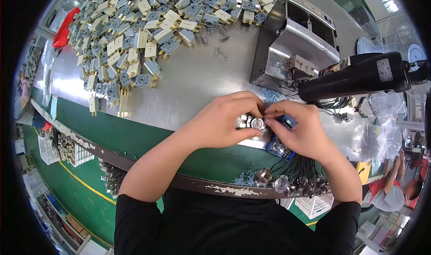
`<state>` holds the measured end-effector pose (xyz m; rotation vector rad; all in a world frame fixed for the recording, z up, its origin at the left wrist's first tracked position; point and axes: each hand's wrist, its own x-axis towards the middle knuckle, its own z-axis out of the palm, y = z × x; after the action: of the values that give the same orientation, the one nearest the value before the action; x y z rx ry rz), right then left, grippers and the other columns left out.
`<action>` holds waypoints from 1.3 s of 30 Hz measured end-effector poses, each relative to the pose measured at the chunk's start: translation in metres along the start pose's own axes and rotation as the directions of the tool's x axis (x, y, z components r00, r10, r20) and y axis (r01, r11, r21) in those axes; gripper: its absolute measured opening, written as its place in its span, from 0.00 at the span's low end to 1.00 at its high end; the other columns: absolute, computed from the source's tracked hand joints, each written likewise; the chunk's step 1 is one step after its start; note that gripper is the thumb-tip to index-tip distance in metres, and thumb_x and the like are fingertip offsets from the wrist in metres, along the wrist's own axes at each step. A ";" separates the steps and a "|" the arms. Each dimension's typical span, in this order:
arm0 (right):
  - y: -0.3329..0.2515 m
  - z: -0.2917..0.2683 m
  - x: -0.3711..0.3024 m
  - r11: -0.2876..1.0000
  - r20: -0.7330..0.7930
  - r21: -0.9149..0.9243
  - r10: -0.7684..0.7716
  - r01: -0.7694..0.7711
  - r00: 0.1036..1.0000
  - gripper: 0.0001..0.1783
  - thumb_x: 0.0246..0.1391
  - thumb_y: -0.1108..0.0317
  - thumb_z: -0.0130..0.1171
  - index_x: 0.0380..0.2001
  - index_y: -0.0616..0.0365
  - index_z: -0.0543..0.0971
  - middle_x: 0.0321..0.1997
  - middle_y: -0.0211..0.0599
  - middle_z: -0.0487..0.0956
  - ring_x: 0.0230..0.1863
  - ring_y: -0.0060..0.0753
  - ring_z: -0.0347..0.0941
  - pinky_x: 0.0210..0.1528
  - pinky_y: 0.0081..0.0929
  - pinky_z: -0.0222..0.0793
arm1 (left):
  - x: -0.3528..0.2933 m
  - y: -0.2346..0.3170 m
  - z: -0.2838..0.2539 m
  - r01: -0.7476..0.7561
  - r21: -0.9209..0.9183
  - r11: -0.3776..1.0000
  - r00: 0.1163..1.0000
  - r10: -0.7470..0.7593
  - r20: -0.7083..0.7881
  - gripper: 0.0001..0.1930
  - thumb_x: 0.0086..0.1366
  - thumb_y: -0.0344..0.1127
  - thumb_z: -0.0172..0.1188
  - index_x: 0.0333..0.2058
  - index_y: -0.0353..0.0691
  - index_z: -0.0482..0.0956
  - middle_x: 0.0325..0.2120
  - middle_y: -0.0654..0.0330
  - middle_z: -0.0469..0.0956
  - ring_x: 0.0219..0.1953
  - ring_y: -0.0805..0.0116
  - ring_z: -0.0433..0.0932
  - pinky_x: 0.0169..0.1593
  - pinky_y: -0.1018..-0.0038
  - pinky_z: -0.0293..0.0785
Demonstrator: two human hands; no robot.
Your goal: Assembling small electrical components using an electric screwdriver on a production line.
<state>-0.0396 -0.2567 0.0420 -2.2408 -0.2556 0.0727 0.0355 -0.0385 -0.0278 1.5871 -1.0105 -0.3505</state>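
Observation:
My left hand (226, 120) grips a small metal part (249, 122) with a round silver face, just above the table's front edge. Fingertips of my right hand (298, 131) pinch the same part from the right side. Under my right hand lies a small blue tray (279, 148) holding tiny pieces. A bundle of round silver fittings with dark wires (287, 183) hangs over the table edge below my hands.
A big heap of beige and grey-blue plastic parts (143, 35) covers the far left of the steel table (197, 79), with loose springs (220, 50) nearby. A metal machine (294, 44) and a black power screwdriver (359, 77) stand at right. Another person (395, 192) sits at lower right.

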 end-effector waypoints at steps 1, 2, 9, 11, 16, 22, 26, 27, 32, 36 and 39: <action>0.000 0.000 0.000 1.000 -0.001 0.002 0.000 0.000 1.000 0.11 0.53 0.79 0.71 0.40 0.66 0.85 0.36 0.43 0.87 0.38 0.35 0.88 0.44 0.28 0.81 | 0.000 0.000 0.000 0.004 0.007 1.000 1.000 -0.004 -0.005 0.18 0.52 0.32 0.79 0.39 0.36 0.82 0.46 0.52 0.84 0.49 0.49 0.84 0.53 0.60 0.79; 0.000 0.001 0.000 0.999 -0.004 -0.020 -0.026 0.026 1.000 0.11 0.52 0.79 0.72 0.40 0.66 0.84 0.36 0.43 0.87 0.39 0.35 0.88 0.45 0.28 0.81 | 0.000 0.001 0.000 0.005 0.008 1.000 1.000 -0.005 -0.004 0.18 0.52 0.32 0.79 0.39 0.36 0.82 0.46 0.52 0.84 0.49 0.49 0.84 0.53 0.60 0.79; 0.008 0.004 -0.004 0.936 -0.098 -0.268 -0.261 0.227 0.960 0.11 0.52 0.79 0.73 0.37 0.62 0.81 0.32 0.38 0.85 0.31 0.33 0.84 0.35 0.34 0.77 | 0.003 0.006 0.002 0.011 0.013 1.000 1.000 -0.011 -0.003 0.17 0.53 0.30 0.79 0.40 0.36 0.84 0.47 0.52 0.84 0.49 0.50 0.84 0.53 0.60 0.80; 0.009 0.006 -0.006 0.933 -0.121 -0.274 -0.275 0.234 0.954 0.11 0.52 0.79 0.73 0.36 0.60 0.80 0.30 0.37 0.83 0.29 0.33 0.81 0.32 0.35 0.73 | 0.003 0.004 0.003 -0.030 0.024 0.999 0.999 0.030 -0.014 0.16 0.53 0.29 0.78 0.40 0.35 0.84 0.46 0.52 0.84 0.49 0.50 0.85 0.53 0.61 0.81; 0.007 -0.037 -0.040 0.810 -0.311 -0.195 -0.586 0.553 0.748 0.19 0.55 0.76 0.71 0.46 0.60 0.73 0.38 0.45 0.78 0.31 0.36 0.72 0.31 0.33 0.61 | 0.002 0.003 -0.001 -0.039 0.027 0.999 0.999 0.038 0.028 0.14 0.55 0.27 0.77 0.40 0.34 0.85 0.45 0.52 0.85 0.46 0.52 0.86 0.50 0.63 0.82; 0.000 -0.062 0.008 0.687 -0.686 0.558 0.066 0.465 0.725 0.56 0.62 0.33 0.61 0.75 0.65 0.55 0.54 0.54 0.81 0.51 0.49 0.81 0.61 0.44 0.73 | 0.006 0.004 -0.002 -0.023 0.042 0.999 0.999 0.021 0.050 0.14 0.55 0.27 0.77 0.39 0.35 0.85 0.45 0.52 0.85 0.46 0.52 0.86 0.50 0.63 0.82; 0.005 -0.072 0.022 0.802 -0.240 0.555 -0.102 0.222 0.965 0.64 0.55 0.17 0.54 0.73 0.63 0.56 0.40 0.40 0.75 0.40 0.39 0.76 0.50 0.40 0.72 | 0.004 0.005 -0.001 0.000 0.062 0.998 0.998 -0.003 0.060 0.14 0.54 0.27 0.78 0.39 0.35 0.85 0.45 0.53 0.86 0.46 0.53 0.87 0.50 0.63 0.83; 0.006 -0.070 0.028 0.706 -0.190 0.672 -0.130 0.226 0.973 0.62 0.56 0.18 0.53 0.72 0.63 0.58 0.39 0.40 0.74 0.38 0.38 0.75 0.47 0.39 0.72 | 0.005 0.006 -0.002 -0.009 0.064 0.998 0.998 0.005 0.063 0.14 0.54 0.27 0.78 0.39 0.35 0.85 0.45 0.53 0.86 0.46 0.53 0.87 0.50 0.63 0.83; -0.012 -0.079 0.054 0.609 -0.350 0.719 -0.097 0.334 0.932 0.59 0.60 0.16 0.42 0.69 0.64 0.61 0.34 0.35 0.71 0.29 0.32 0.70 0.35 0.32 0.68 | 0.005 0.007 -0.001 0.013 0.050 0.999 0.998 -0.015 0.053 0.15 0.53 0.28 0.78 0.40 0.36 0.86 0.45 0.53 0.86 0.48 0.53 0.87 0.51 0.63 0.83; -0.020 -0.080 0.069 0.746 -0.626 0.512 -0.015 0.426 0.779 0.62 0.56 0.12 0.38 0.66 0.64 0.63 0.32 0.34 0.70 0.27 0.30 0.67 0.33 0.30 0.66 | 0.007 0.006 -0.002 0.014 0.042 0.999 0.998 -0.017 0.059 0.15 0.53 0.28 0.78 0.40 0.36 0.86 0.45 0.53 0.86 0.48 0.53 0.87 0.52 0.63 0.83; -0.013 -0.081 0.074 0.741 -0.674 0.519 0.048 0.426 0.737 0.63 0.54 0.11 0.39 0.64 0.63 0.65 0.30 0.34 0.70 0.26 0.29 0.65 0.32 0.30 0.65 | 0.007 0.006 -0.002 0.015 0.057 0.998 0.997 -0.019 0.068 0.15 0.53 0.28 0.79 0.39 0.36 0.86 0.45 0.54 0.86 0.49 0.53 0.87 0.52 0.63 0.83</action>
<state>0.0416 -0.2952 0.1058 -1.3931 -0.0635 -0.6562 0.0385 -0.0425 -0.0195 1.6449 -1.0685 -0.3934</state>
